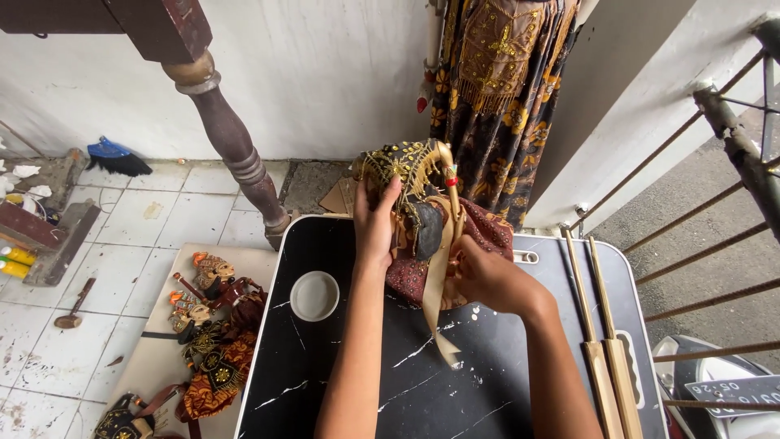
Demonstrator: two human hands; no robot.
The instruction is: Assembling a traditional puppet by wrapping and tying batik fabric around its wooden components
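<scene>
From my remote seat, much of the puppet (418, 207) escapes me: its face is turned away, and my left hand (375, 223) covers one side of its body. My right hand (483, 276) has its fingertips buried in the maroon cloth (487, 232), so I cannot tell what they pinch. Both forearms run off the bottom edge. The black marbled table (325, 366) is cut off below as well. The hanging batik garment (500, 89) loses its top, and the finished puppets (211, 325) on the floor blur into one heap.

Both hands raised, left (375, 223) fingers curled, right (479, 272) pinching.
</scene>
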